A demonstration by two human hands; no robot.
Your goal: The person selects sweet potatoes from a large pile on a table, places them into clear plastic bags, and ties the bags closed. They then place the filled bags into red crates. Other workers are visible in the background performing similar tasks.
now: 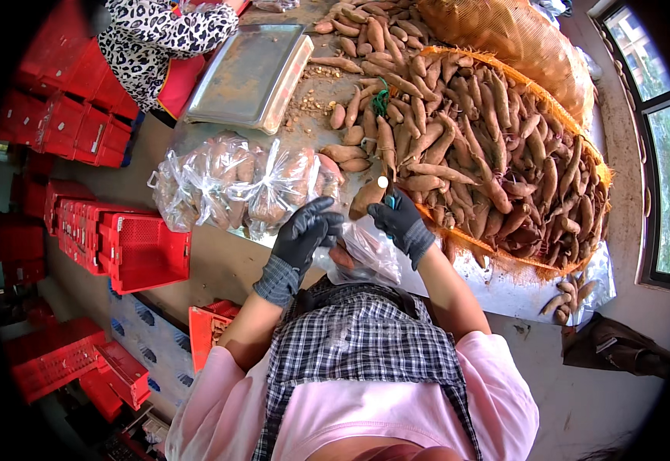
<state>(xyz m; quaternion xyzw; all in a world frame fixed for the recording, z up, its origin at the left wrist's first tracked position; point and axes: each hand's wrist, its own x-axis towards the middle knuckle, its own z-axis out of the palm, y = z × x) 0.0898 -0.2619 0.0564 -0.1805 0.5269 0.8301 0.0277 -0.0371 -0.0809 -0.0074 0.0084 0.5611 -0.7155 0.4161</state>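
Both my hands wear black gloves with grey knit cuffs. My right hand is closed around a small cutting tool with a teal handle; its dark blade points away from me. Just left of it is a sweet potato with a pale, freshly cut end, near my right thumb; whether the hand touches it I cannot tell. My left hand hovers left of that, fingers partly spread, with nothing visible in it. Between my hands and my apron, a clear plastic bag holds some sweet potato.
A large heap of sweet potatoes spills from an orange mesh sack on the right. Tied plastic bags of sweet potatoes lie on the left, before a metal-topped scale. Red crates stand beyond; a person's patterned sleeve shows at upper left.
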